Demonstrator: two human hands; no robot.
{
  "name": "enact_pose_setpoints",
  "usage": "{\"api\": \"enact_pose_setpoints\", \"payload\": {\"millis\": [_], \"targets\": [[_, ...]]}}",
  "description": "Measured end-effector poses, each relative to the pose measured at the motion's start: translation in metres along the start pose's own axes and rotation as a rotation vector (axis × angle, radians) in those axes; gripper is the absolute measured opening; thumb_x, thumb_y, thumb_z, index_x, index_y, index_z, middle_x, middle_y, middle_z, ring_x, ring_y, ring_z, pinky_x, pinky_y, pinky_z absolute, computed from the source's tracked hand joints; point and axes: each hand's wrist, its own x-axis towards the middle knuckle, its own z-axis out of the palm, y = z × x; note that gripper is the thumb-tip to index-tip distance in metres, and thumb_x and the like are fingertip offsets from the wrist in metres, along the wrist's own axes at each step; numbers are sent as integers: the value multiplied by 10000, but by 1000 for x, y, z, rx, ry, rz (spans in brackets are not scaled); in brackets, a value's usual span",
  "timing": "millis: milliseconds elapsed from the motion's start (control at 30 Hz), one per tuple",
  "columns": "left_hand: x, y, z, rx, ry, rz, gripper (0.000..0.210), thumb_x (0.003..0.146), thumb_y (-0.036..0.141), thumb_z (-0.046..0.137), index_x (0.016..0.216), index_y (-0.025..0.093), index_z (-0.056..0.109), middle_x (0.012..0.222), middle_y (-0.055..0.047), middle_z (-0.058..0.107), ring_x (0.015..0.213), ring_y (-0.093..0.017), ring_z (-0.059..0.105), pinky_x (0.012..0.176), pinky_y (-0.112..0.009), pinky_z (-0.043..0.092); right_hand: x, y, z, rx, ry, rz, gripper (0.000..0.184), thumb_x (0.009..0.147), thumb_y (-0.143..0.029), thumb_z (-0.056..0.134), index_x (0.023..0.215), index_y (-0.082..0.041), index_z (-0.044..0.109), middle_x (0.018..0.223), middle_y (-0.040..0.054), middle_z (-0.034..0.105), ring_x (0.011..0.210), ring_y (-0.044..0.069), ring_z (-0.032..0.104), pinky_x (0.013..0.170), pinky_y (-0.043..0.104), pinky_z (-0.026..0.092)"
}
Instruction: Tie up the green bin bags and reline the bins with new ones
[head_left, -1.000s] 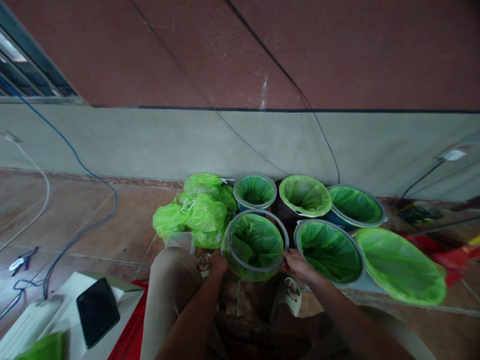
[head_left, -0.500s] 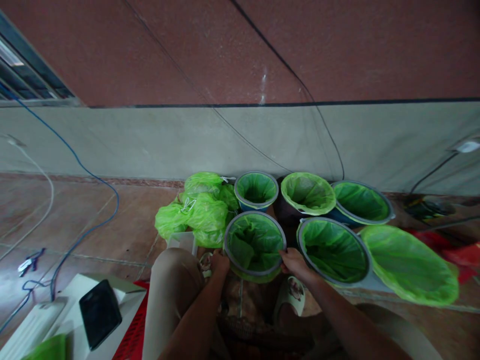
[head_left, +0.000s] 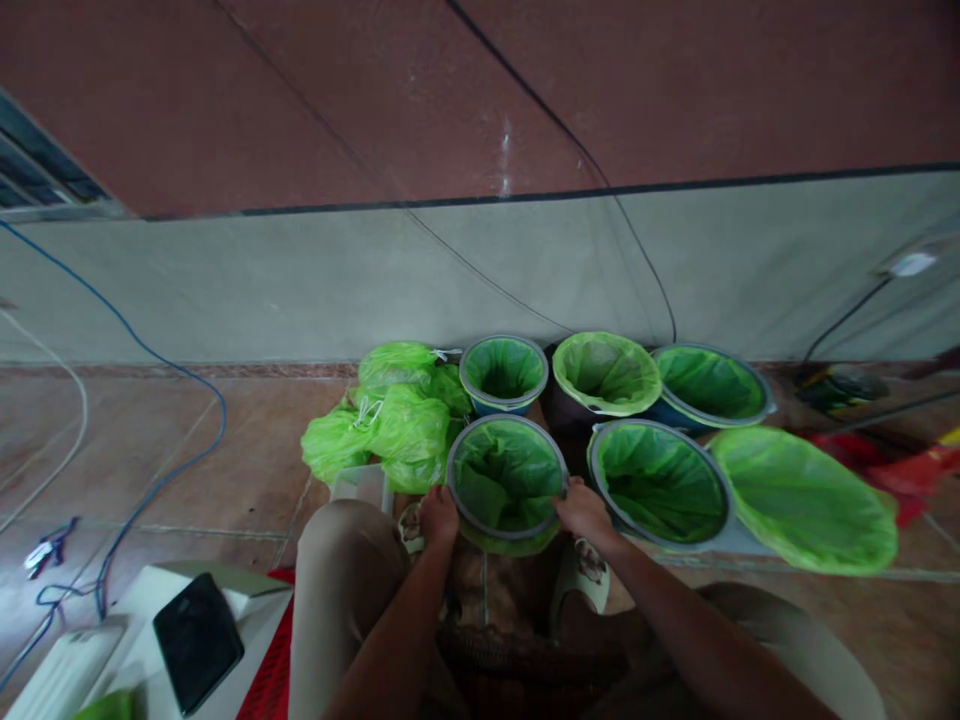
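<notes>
In front of my knees stands a round trash bin (head_left: 507,478) with a grey rim and a green bag lining it. My left hand (head_left: 437,516) is closed at the left side of its rim. On the opposite side, my right hand (head_left: 583,510) grips the rim, fingertips at its edge. The parts of the fingers behind the rim are hidden. Right of it is a larger grey-rimmed lined bin (head_left: 660,490). Behind stand a small blue lined bin (head_left: 504,375), a dark bin with the green bag folded over its rim (head_left: 607,375), and another blue bin (head_left: 709,385).
Tied green bags (head_left: 405,425) are heaped left of the bins, by a clear plastic container (head_left: 362,487). At far right lies a wide green-lined bin (head_left: 806,505). A black phone (head_left: 197,640) rests on a white box (head_left: 142,590). A blue cable (head_left: 214,385) crosses the floor.
The whole view has shifted a little. Both hands remain at the sides of the same bin, with the right hand slightly further up along the rim.
</notes>
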Motion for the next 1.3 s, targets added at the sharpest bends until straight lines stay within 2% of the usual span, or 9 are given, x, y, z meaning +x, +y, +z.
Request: {"api": "enact_pose_setpoints", "payload": {"millis": [133,267,400,467,533,667,833,1033,1300], "targets": [[0,1,0,-19,-30,-17,349,970,258,393,1090,138,698,1108,-157,715,1063,-261,663,880,-336,481,-1,-2,-2,-85,3,3,366,915,-301,520,1206,-80,540,1105,201,701,1064,284,688,805,311,503],[-4,4,-4,-33,69,10,380,935,246,464,1223,60,628,1214,-210,653,1161,-299,609,965,-387,474,-6,-7,-5,-89,-13,-17,378,910,-263,520,1225,-55,526,1085,204,708,1064,285,687,816,315,494],[-13,27,-2,-72,117,367,378,890,130,468,1239,89,607,1251,-172,627,1204,-244,580,1055,-354,442,-9,-8,-7,-38,-4,38,395,914,-311,525,1229,-73,519,1095,203,707,1064,298,684,805,336,493],[-17,49,9,-88,16,524,393,866,102,481,1237,121,611,1264,-152,626,1185,-225,598,1052,-345,457,-9,-8,-9,-19,-2,61,412,906,-328,535,1236,-82,515,1119,208,700,1074,310,679,802,345,492],[-19,73,26,-79,-139,578,408,838,75,505,1227,113,620,1258,-148,642,1193,-218,601,1067,-328,453,-9,-6,-10,-4,-1,76,418,894,-318,546,1240,-86,515,1133,212,696,1080,317,677,804,347,490],[-18,114,69,-21,-363,556,519,805,38,537,1322,62,569,1358,-162,607,1297,-206,543,1137,-273,376,-9,-5,-13,61,16,89,410,891,-291,544,1255,-105,510,1108,197,711,1078,292,683,808,321,486],[-11,134,106,169,-492,543,571,863,112,548,1428,81,472,1353,-143,623,1235,-193,596,1047,-250,446,-6,-9,-10,87,26,134,384,895,-197,518,1263,-85,510,1088,202,714,1069,280,687,825,314,485],[-2,139,114,332,-552,558,262,914,181,509,1051,149,730,1111,-121,739,1057,-215,686,927,-267,496,-7,-16,-11,67,40,100,424,868,-167,507,1285,-92,512,1088,194,713,1060,284,689,830,315,487],[7,128,111,414,-497,550,304,952,200,458,1123,123,697,1186,-154,706,1140,-228,647,981,-277,467,-10,-10,-12,72,35,86,416,888,-182,507,1288,-73,480,1068,198,713,1045,301,689,814,329,482]]}}
